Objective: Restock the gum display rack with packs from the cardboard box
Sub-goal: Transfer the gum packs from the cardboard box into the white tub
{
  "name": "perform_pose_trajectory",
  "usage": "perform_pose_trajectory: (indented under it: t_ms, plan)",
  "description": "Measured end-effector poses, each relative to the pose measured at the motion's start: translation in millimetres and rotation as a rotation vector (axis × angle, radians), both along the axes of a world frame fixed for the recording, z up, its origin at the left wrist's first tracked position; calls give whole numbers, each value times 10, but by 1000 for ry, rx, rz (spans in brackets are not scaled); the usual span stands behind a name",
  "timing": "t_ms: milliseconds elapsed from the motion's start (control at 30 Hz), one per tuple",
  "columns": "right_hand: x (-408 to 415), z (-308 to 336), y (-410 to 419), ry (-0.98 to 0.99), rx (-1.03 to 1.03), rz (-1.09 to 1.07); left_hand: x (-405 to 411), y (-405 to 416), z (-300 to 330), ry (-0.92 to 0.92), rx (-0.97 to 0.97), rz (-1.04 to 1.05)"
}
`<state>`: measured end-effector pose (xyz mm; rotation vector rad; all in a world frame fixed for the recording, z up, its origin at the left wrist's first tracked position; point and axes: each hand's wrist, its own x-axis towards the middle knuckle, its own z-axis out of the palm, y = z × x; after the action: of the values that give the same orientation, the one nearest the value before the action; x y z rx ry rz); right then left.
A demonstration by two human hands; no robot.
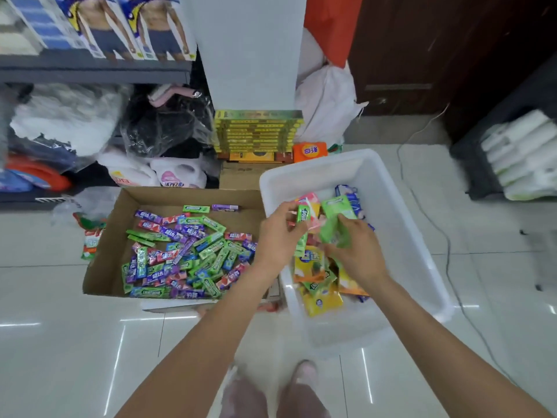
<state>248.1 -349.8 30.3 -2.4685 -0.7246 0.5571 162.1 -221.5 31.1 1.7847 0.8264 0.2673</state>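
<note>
The floor (75, 342) carries everything, with bare tile across the lower frame and at right. At centre right sits the white bin (401, 236), its high walls hemming both hands; bare room remains at its near end and along its right wall. Left of it, touching, the box (120, 224) is open-topped and still heaped with gum packs (187, 254), so by my reckoning most of the restocking remains. No rack as such is in view. In the bin lies a small pile of pouches (316, 282). The left hand (278, 233) pinches a green pack (303, 213) above it; the right hand (358, 245) grips a green pouch (333, 224).
</note>
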Motion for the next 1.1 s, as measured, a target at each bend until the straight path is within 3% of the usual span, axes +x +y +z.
perform_pose_trajectory:
  t_ms: [167,400,533,700,867,1100]
  plan:
    - [337,-306,-388,6,-137,66,373,-399,-289,261,228,-162]
    - [453,-453,-453,57,-159,175,484,-487,-505,432,277,-167]
    - [414,-379,-448,19,-151,195,442,-490,-436,410,353,-194]
    - [231,-187,-193,-24,43,114,171,-333,-97,231,448,-133]
    - [-163,61,345,-44,170,204,-344,158,-9,125,270,99]
    - [-880,22,1317,-95,170,356,-1287,1200,-279,225,242,257]
